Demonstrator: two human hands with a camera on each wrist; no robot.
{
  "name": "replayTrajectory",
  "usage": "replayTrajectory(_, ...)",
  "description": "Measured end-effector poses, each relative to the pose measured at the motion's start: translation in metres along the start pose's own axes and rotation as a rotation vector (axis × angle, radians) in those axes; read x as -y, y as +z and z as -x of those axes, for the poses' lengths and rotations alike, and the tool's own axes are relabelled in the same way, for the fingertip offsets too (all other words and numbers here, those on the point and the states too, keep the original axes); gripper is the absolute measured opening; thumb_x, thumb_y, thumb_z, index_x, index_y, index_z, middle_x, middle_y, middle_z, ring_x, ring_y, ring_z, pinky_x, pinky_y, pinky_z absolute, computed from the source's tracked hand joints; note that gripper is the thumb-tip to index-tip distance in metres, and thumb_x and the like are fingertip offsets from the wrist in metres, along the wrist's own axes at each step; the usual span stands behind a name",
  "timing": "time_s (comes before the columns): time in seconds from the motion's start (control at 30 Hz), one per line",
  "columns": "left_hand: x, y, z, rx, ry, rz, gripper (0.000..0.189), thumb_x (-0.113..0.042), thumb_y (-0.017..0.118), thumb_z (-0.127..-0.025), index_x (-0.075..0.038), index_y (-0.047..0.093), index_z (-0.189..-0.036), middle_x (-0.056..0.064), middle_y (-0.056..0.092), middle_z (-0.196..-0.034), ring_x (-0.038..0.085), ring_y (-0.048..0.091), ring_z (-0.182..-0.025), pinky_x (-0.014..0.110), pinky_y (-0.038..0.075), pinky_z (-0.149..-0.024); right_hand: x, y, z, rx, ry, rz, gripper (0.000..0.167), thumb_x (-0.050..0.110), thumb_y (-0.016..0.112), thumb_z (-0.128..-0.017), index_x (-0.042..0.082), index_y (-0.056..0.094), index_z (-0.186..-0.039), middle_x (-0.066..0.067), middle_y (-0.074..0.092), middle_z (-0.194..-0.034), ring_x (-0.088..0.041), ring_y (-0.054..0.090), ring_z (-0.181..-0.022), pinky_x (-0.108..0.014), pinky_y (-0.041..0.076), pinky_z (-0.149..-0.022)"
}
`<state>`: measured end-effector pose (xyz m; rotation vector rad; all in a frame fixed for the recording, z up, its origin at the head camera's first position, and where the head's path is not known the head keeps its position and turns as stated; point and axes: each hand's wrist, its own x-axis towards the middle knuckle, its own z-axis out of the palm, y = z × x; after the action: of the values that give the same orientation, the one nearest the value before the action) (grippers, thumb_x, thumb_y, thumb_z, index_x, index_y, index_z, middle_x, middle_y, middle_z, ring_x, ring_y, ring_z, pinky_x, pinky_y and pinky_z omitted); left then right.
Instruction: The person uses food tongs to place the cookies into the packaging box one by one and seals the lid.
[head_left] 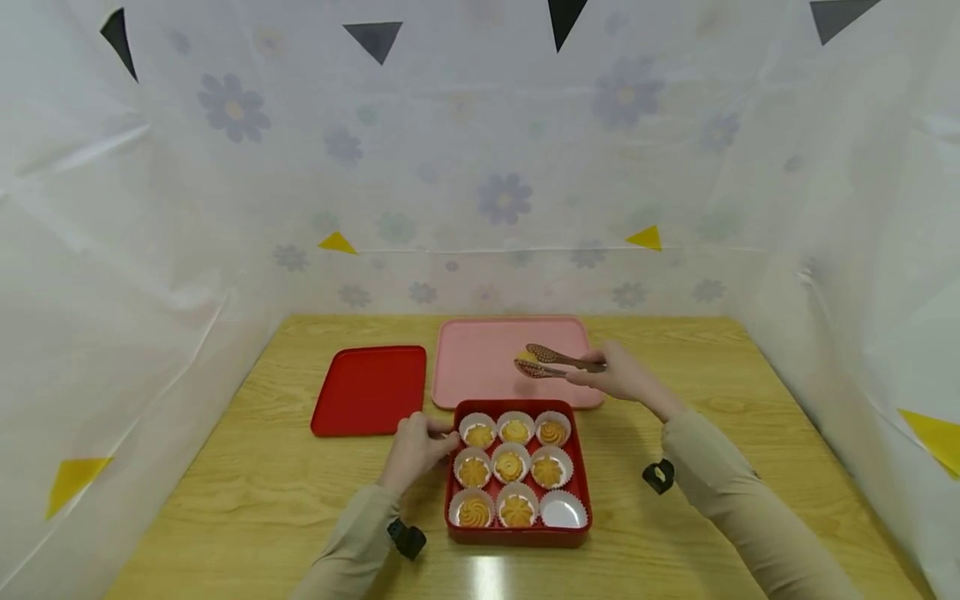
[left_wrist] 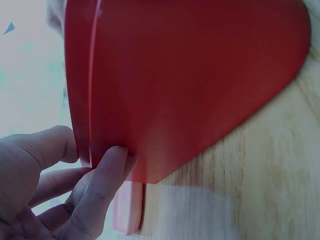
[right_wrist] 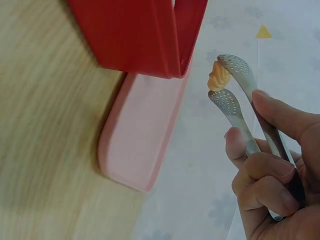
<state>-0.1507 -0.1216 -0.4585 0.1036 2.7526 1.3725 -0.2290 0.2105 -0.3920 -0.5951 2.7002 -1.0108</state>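
A red square box (head_left: 517, 538) holds white paper cups in rows, most with a golden piped cookie (head_left: 517, 511). The front right paper cup (head_left: 564, 510) has no cookie in it. At the box's back left corner, my left hand (head_left: 416, 450) pinches the wall and rim between thumb and fingers, seen close in the left wrist view (left_wrist: 65, 185). My right hand (head_left: 622, 372) grips metal tongs (right_wrist: 250, 115) with perforated ends. Between those ends sits one swirled cookie (right_wrist: 219, 77), held above the pink tray (head_left: 480, 354).
Left of the pink tray, a flat red tray or lid (head_left: 372, 390) lies on the wooden table (head_left: 247, 500). White sheeting (head_left: 420, 167) with flower prints and small triangles walls the table at the back and sides. Dark wrist devices (head_left: 407, 539) hang at both sleeves.
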Motion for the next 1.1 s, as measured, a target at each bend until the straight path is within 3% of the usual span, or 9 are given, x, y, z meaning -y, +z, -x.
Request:
replayTrajectory(0.17, 0.001, -0.002, 0.001, -0.005, 0.01, 0.001, 0.02, -0.01, 0.074, -0.086, 0.001, 0.079, -0.103, 0.016, 0.078, -0.09, 0.013, 0.071, -0.071, 0.023, 0.054, -0.06, -0.006, -0.003, 0.029, 0.002, -0.048, 0.008, 0.022, 0.028, 0.068, -0.096, 0.007, 0.077, -0.096, 0.002, 0.058, -0.064, -0.005, 0.032, -0.05, -0.024, 0.033, -0.05)
replayTrajectory(0.37, 0.001, -0.002, 0.002, -0.004, 0.015, 0.007, 0.02, -0.01, 0.073, -0.086, 0.001, 0.079, -0.102, 0.015, 0.078, -0.088, 0.012, 0.07, -0.069, 0.022, 0.053, -0.059, -0.02, -0.009, 0.044, 0.031, -0.177, 0.029, 0.03, 0.026, 0.069, -0.095, 0.003, 0.076, -0.113, -0.004, 0.075, -0.087, -0.005, 0.044, -0.06, -0.024, 0.04, -0.059)
replayTrajectory(0.57, 0.001, -0.002, 0.002, -0.02, 0.02, -0.008, 0.02, -0.01, 0.074, -0.085, 0.0, 0.079, -0.102, 0.015, 0.078, -0.089, 0.011, 0.068, -0.069, 0.022, 0.052, -0.059, -0.025, -0.017, 0.054, 0.123, -0.238, 0.063, 0.031, 0.031, 0.07, -0.094, 0.01, 0.076, -0.116, 0.006, 0.062, -0.067, 0.003, 0.03, -0.052, -0.02, 0.033, -0.05)
replayTrajectory(0.73, 0.0, -0.002, 0.002, -0.024, 0.021, -0.019, 0.021, -0.01, 0.074, -0.085, 0.0, 0.079, -0.102, 0.015, 0.078, -0.091, 0.011, 0.068, -0.07, 0.023, 0.053, -0.06, -0.019, -0.021, 0.062, 0.202, -0.29, 0.148, 0.03, 0.036, 0.07, -0.094, 0.014, 0.076, -0.114, 0.013, 0.061, -0.07, 0.005, 0.033, -0.055, -0.018, 0.035, -0.054)
replayTrajectory(0.9, 0.001, -0.001, 0.002, -0.024, 0.026, -0.028, 0.02, -0.011, 0.074, -0.085, -0.001, 0.08, -0.102, 0.014, 0.079, -0.092, 0.01, 0.068, -0.072, 0.023, 0.053, -0.061, -0.009, -0.025, 0.068, 0.29, -0.289, 0.2, 0.041, 0.039, 0.07, -0.092, 0.007, 0.074, -0.117, 0.015, 0.062, -0.075, 0.004, 0.038, -0.058, -0.02, 0.036, -0.056)
replayTrajectory(1.1, 0.001, -0.001, 0.002, -0.037, 0.032, -0.031, 0.02, -0.011, 0.075, -0.084, -0.001, 0.08, -0.1, 0.014, 0.079, -0.088, 0.01, 0.068, -0.071, 0.024, 0.053, -0.062, 0.0, -0.027, 0.07, 0.368, -0.235, 0.202, 0.038, 0.043, 0.072, -0.09, 0.012, 0.076, -0.112, 0.015, 0.062, -0.075, 0.003, 0.036, -0.055, -0.019, 0.034, -0.054)
